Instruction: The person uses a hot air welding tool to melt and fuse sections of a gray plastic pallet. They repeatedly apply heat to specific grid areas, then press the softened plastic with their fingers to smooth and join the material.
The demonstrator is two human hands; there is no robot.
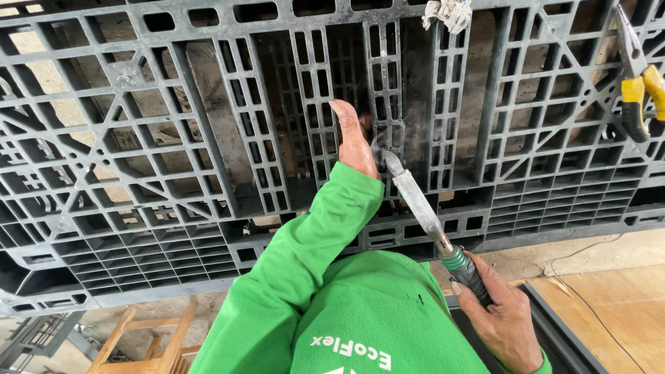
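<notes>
Left hand (355, 142) presses flat, fingers together, on the black plastic pallet (138, 173). Right hand (502, 315) is clamped round a metal-bladed tool (422, 208), tip seemingly smoking against the pallet.

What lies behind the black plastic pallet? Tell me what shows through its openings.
Through the black plastic pallet openings, tan boards or wall patches show, with darker recesses at the centre. The left hand and the pallet's ribs cover the rest, so nothing more can be made out.
</notes>
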